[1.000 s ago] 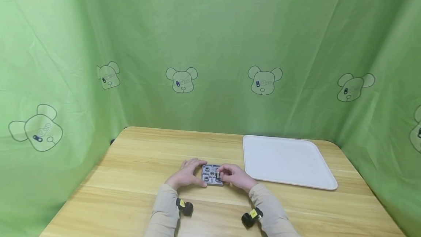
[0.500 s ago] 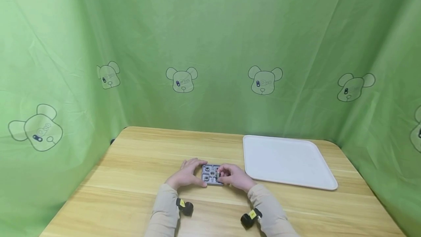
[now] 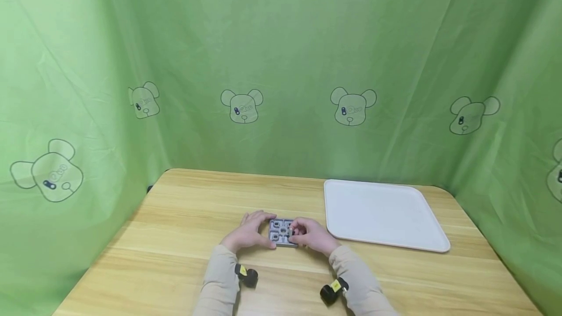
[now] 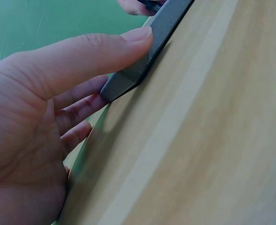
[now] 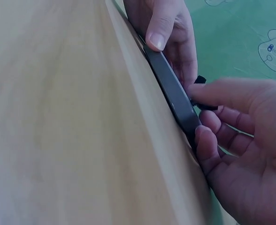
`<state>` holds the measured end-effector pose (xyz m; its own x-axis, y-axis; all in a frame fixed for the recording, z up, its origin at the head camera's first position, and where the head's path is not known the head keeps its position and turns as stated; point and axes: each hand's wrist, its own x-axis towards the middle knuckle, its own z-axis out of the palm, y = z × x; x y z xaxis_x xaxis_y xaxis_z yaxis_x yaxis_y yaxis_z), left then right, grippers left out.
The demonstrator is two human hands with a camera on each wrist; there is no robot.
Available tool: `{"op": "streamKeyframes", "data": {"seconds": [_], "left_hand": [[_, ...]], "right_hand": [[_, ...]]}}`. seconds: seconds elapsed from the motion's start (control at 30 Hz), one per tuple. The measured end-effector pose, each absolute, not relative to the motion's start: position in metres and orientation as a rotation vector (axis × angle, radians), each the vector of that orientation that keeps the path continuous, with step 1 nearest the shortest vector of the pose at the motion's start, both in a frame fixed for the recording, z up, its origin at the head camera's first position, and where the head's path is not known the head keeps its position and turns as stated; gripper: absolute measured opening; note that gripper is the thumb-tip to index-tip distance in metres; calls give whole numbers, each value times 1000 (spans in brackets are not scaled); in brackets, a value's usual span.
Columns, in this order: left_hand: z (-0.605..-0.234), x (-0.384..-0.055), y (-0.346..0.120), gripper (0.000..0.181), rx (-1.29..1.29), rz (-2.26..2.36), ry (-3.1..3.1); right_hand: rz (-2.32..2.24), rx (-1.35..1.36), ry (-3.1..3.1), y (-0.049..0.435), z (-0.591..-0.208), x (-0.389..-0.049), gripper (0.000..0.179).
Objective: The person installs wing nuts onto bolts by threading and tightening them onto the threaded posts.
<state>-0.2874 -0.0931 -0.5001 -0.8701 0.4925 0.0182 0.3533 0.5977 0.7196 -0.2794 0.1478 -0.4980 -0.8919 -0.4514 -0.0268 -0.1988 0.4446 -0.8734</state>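
Note:
A square grey plate (image 3: 283, 231) lies on the table, with a round opening at its centre and raised slots around it. My left hand (image 3: 249, 233) grips the plate's left side, thumb at the near corner and fingers at the far corner. On the plate's right half, my right hand (image 3: 315, 236) pinches a small upright piece (image 3: 291, 232), dark with a lighter top; its kind is too small to tell. In the right wrist view, black parts (image 5: 207, 107) show behind the blurred index finger, above the plate's dark edge (image 5: 173, 89). The right fingers hide the plate's right side.
A white rectangular tray (image 3: 382, 213) lies to the right, beyond my right hand. The wooden table (image 3: 197, 199) is bordered at the back and sides by a green curtain (image 3: 290, 150) printed with bear heads. A small black camera sits on each wrist.
My right wrist has shifted very slightly left while its fingers stay on the small piece. The left hand and the plate hold their place.

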Motion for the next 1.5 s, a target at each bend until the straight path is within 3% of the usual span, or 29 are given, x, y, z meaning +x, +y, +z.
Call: {"op": "streamKeyframes", "data": {"seconds": [0.47,0.87,1.27,1.5], "left_hand": [[-499,-285,-93,88,703,1122,2643],[-499,-285,-93,88,699,1133,2634],[-499,-287,-93,89,704,1131,2637],[-499,-287,-94,89,704,1130,2639]], "right_hand": [[-1557,-474,2323,150,-497,-278,25],[-1550,-486,2329,150,-494,-275,21],[-1532,-545,2294,153,-495,-278,32],[-1464,-571,2400,147,-491,-275,25]]}}
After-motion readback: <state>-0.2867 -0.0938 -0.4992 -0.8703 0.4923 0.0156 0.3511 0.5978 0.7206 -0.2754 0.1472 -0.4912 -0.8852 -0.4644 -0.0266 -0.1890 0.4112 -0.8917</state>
